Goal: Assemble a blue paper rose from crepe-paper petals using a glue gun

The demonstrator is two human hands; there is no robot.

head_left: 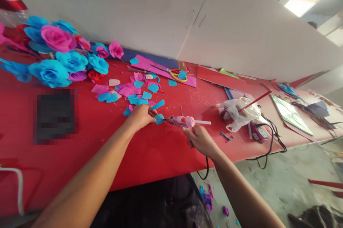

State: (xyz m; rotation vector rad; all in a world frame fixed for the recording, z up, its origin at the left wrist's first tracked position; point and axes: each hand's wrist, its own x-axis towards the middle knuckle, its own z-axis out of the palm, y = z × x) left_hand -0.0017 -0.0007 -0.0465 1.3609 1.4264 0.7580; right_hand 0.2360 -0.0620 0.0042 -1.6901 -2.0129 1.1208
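My right hand is closed round the handle of a pink hot glue gun, with a white glue stick poking out of its back end. The gun's nozzle points left and meets a blue paper petal. Between the fingertips of my left hand that petal is pinched. Close by my left fingers lies a blue paper strip; whether they touch it I cannot tell. Loose blue and pink petals are scattered just beyond my left hand.
Finished paper flowers crowd the red table's left end. Scissors with yellow and red handles rest on pink paper near the wall. On the right are a cup in a plastic bag, a purple power strip and black cables.
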